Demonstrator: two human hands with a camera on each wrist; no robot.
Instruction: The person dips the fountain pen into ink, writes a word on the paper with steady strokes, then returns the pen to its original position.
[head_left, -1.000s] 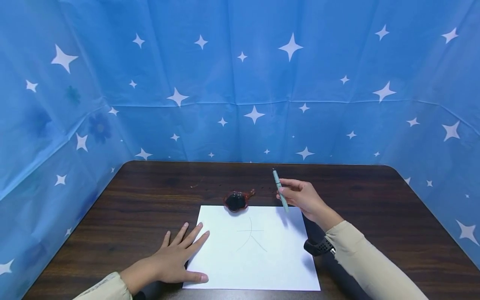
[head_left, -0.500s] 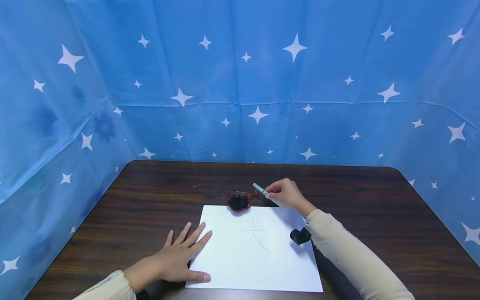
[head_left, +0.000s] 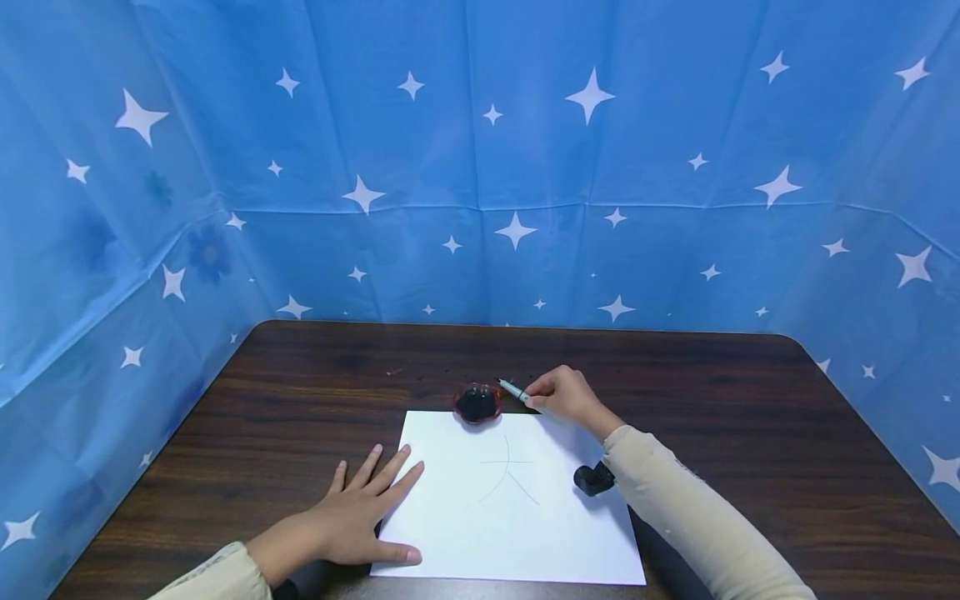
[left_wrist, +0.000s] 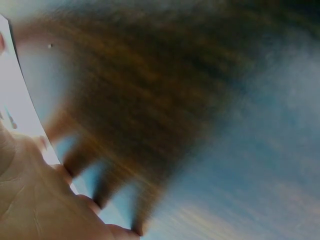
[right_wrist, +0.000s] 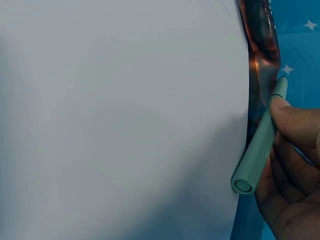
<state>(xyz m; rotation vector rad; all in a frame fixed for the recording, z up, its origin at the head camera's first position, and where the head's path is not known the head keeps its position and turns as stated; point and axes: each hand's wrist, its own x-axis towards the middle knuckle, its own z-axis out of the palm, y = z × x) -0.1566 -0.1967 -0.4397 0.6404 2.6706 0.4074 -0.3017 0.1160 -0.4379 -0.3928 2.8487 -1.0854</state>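
In the head view a white sheet of paper [head_left: 570, 533] lies on the table with a few thin pen lines [head_left: 508, 471] near its middle. My left hand [head_left: 352, 521] rests across its left edge, fingers straight and spread. With thumb and fingers my right hand [head_left: 572, 396] pinches a light green pen [head_left: 513, 389] beyond the sheet's far edge. The pen's dark tip points left, close to a glossy reddish-brown object with a black middle [head_left: 477, 402]. In the right wrist view the pen [right_wrist: 260, 150] slants along the paper's edge; whether it touches the table cannot be told.
The dark wood-grain table [head_left: 300, 392] carries the sheet. A blue curtain with white stars [head_left: 480, 167] hangs behind it and on both sides. A black wrist device [head_left: 594, 479] sits by my right cuff, above the paper.
My right hand has moved left and slightly lower with the pen. The pen has turned from near upright to slanting left, its tip close to the glossy object. The left hand stays put.
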